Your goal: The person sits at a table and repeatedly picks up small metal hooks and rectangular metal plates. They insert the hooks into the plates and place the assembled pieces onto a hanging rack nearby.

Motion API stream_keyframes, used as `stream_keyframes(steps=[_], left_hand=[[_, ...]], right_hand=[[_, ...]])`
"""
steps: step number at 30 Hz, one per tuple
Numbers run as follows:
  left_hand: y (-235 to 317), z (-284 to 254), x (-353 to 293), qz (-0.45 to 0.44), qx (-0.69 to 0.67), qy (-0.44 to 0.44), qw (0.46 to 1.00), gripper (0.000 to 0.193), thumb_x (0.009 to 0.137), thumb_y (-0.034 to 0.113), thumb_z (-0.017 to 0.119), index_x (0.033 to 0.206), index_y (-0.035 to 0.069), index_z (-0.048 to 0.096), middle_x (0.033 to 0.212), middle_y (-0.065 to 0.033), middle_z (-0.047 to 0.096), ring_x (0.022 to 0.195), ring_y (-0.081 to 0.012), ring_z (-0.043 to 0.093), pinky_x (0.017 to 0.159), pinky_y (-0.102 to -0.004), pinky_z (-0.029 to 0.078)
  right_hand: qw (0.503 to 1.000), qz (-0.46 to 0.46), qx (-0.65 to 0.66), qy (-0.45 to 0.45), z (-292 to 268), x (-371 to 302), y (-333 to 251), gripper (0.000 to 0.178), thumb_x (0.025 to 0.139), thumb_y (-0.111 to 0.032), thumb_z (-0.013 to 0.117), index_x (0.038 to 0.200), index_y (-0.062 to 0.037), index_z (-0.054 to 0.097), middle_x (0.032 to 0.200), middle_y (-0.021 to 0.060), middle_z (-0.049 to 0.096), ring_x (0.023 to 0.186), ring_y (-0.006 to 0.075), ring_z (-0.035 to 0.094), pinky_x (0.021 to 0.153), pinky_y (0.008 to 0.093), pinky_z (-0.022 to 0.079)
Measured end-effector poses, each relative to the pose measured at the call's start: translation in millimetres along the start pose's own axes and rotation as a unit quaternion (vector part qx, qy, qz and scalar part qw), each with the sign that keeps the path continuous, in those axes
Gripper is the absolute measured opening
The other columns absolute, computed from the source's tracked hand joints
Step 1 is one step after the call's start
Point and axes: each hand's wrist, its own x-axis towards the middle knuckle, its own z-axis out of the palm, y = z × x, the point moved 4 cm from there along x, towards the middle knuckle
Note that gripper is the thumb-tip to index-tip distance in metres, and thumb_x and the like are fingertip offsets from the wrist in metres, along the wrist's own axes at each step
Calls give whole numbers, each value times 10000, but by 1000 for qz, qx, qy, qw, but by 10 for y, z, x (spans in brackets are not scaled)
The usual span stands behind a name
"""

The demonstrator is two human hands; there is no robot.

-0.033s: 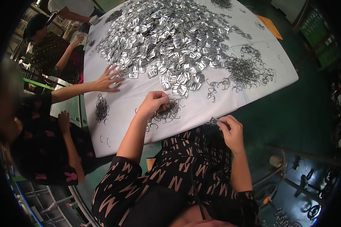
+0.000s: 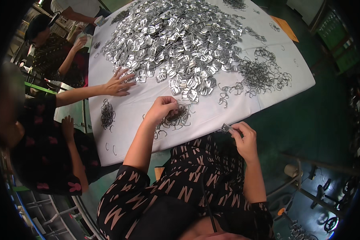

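Observation:
My left hand (image 2: 163, 109) is over a small pile of dark curved wire hooks (image 2: 181, 117) near the table's front edge. Its fingers are pinched together, and whatever sits between the tips is hidden. Just off that edge, my right hand (image 2: 246, 138) grips a flat silver metal buckle (image 2: 227, 127) between thumb and fingers. Beyond my hands, a large heap of the same slotted silver buckles (image 2: 188, 48) covers much of the white-covered table (image 2: 212, 114).
To the left, a co-worker's hand (image 2: 119, 83) reaches to the heap's edge, near another hook pile (image 2: 107, 114). A larger tangle of hooks (image 2: 262, 72) lies right of the buckles. Another person (image 2: 56, 56) sits at the far left. Metal racks (image 2: 308, 188) stand at lower right.
The co-worker's hand on the left has shifted slightly right along the heap's edge. Both my hands look the same.

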Motion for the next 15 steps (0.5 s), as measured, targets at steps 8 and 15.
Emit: stream_keyframes(steps=[8,15], left_hand=[[196,144,-118,61,-75,-128,987,50,831,42,665,852,35,620,765,1,609,690,-79,552,634,-212,417],[491,1167,-559,352,99,-161,917,93,856,21,612,922,32,547,1061,-95,575,1025,-204,541,919,-322,411]], right_hand=[[1000,-6,-9,-8,5,16,-27,71,824,-26,658,858,26,624,744,114,600,627,235,578,582,311,445],[1000,-6,2,1,2,15,-80,78,815,-27,673,861,25,636,757,121,618,642,242,598,589,314,455]])
